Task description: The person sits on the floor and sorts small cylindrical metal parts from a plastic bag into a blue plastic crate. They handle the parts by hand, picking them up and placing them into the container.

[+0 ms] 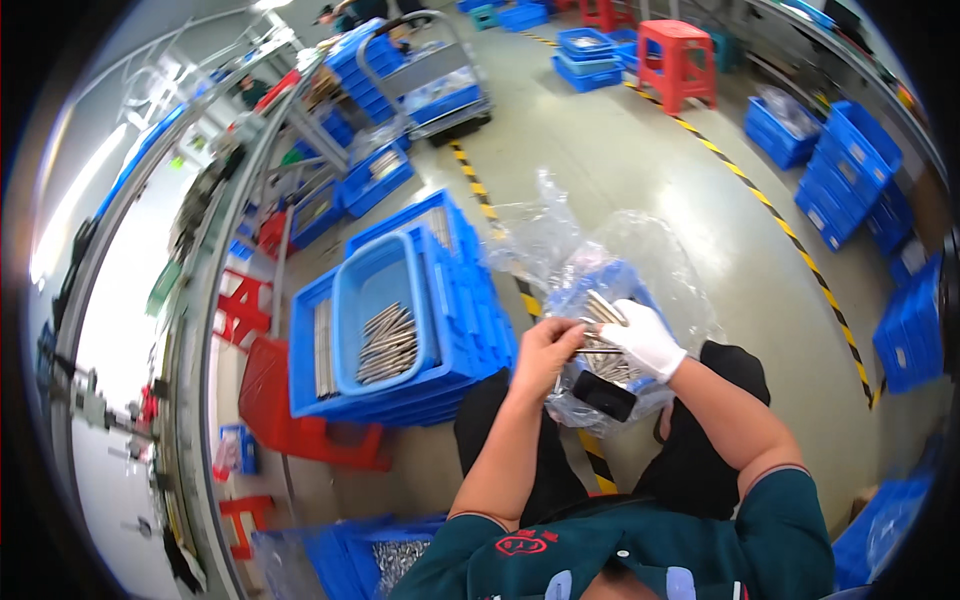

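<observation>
My bare left hand (548,352) is closed in a pinch, its fingertips at the end of a slim metal rod. My right hand (645,340), in a white glove, grips several silvery metal rods (604,308) that stick out past its fingers. Both hands meet above a blue bin lined with clear plastic film (690,285). More loose metal rods (612,368) lie in that bin, partly hidden by the hands. A black flat rectangular object (604,396) rests at the bin's near side, between my knees.
Left of me, a light blue basin (345,300) with metal rods (388,345) sits on stacked blue crates (470,345). A red plastic stool (290,420) stands beside them. Blue crates (845,170) line the right; a trolley (430,85) and another red stool (678,60) stand farther off.
</observation>
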`<state>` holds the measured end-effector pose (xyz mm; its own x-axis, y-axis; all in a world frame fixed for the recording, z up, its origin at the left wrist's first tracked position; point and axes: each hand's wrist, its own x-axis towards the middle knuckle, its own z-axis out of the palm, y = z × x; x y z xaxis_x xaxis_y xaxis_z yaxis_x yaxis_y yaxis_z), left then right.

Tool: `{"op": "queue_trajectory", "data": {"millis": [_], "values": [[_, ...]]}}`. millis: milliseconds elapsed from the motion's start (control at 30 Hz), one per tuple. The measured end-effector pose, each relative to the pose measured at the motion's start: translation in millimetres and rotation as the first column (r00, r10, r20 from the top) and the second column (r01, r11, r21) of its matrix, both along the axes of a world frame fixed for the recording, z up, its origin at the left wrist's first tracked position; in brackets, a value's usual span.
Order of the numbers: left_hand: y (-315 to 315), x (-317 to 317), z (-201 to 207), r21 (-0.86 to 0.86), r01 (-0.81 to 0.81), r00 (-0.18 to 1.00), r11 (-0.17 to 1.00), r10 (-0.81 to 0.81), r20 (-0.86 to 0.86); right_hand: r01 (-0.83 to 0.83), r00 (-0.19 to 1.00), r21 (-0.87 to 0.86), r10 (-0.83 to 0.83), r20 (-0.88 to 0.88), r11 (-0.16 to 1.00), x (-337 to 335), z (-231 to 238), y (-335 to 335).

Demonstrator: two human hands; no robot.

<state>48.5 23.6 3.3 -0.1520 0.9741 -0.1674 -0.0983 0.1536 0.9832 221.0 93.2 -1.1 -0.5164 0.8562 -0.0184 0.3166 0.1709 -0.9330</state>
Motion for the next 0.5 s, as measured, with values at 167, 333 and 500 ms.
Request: {"op": "queue_trajectory", "data": {"millis": [167,333,500], "values": [[0,-1,-7,0.07,-0.051,0.998,0.996,0.054,-0.028,0.059,0.998,0.009,-0.059,-0.004,0.998,-2,0,-4],[1,-11,-1,0.049,-0.18,0.984,0.982,0.181,-0.01,0.012,0.999,-0.055,-0.013,-0.031,0.998,-4,1,-3],[2,-6,-4,0.014,-0.071,0.979,0.997,0.067,0.19,-0.068,0.995,-0.088,0.061,-0.073,0.994,-4,0,-3]]}}
